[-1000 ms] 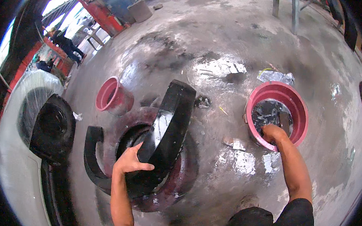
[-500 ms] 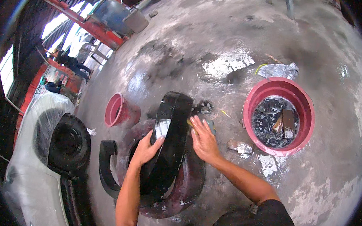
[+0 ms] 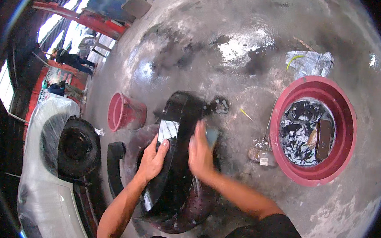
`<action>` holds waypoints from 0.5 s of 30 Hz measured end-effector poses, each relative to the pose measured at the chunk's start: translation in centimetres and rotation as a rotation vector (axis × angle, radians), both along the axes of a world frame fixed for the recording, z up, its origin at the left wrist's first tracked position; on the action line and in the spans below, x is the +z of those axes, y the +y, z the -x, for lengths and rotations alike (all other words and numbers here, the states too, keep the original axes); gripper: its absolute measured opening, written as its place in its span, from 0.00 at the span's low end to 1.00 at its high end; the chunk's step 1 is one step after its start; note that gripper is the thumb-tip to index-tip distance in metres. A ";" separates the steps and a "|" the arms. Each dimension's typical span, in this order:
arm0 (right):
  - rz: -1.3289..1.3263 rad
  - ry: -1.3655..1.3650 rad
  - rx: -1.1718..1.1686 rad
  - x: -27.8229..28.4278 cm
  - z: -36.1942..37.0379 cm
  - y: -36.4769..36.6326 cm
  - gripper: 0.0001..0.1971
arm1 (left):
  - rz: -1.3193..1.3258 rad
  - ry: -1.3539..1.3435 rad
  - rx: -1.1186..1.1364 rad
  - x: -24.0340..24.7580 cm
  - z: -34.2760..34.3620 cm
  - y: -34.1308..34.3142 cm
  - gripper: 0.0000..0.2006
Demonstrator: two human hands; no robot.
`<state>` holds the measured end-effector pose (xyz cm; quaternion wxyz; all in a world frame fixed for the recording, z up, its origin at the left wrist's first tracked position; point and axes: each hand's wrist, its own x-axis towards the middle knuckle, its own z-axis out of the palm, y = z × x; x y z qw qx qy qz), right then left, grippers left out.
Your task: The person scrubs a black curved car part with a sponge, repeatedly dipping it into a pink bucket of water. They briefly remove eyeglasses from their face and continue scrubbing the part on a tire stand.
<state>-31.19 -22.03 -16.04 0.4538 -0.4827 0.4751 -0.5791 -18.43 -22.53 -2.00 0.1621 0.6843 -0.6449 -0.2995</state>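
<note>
A long black curved panel (image 3: 182, 131), like a wheel-arch flare, stands tilted in front of me, its surface wet and shiny. Around its left edge my left hand (image 3: 153, 158) is closed, thumb on the face near a bright reflection. My right hand (image 3: 201, 152) presses along the panel's right side, fingers together and smeared by motion; whatever lies under them is hidden. Just beyond that hand shows a pale blue-green patch (image 3: 213, 135) that I cannot identify. Beneath the panel is a dark maroon rounded support (image 3: 193, 211). A second black curved piece (image 3: 115, 167) lies to the left.
On the right stands a large red basin (image 3: 347, 128) of sudsy dark water with a brown block (image 3: 323, 140) in it. A small red bucket (image 3: 127, 113) lies left of the panel. A plastic-covered vehicle (image 3: 48, 154) occupies the left; a person (image 3: 72, 60) is far back.
My right hand has slid toward me along the panel's side and turned more edge-on. The left hand keeps its hold. The view has shifted, bringing the basin nearer and farther right.
</note>
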 end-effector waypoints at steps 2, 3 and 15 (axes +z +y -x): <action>-0.174 -0.083 0.047 -0.6 2.4 -6.6 0.28 | -0.013 0.015 -0.027 -0.4 0.4 -0.3 0.26; -0.070 -0.014 -0.022 -1.1 0.7 -5.2 0.29 | -0.009 0.010 -0.029 0.1 -0.1 -0.5 0.27; -0.006 0.081 0.072 1.0 -1.6 5.4 0.30 | 0.002 -0.026 0.002 0.7 -0.7 0.2 0.30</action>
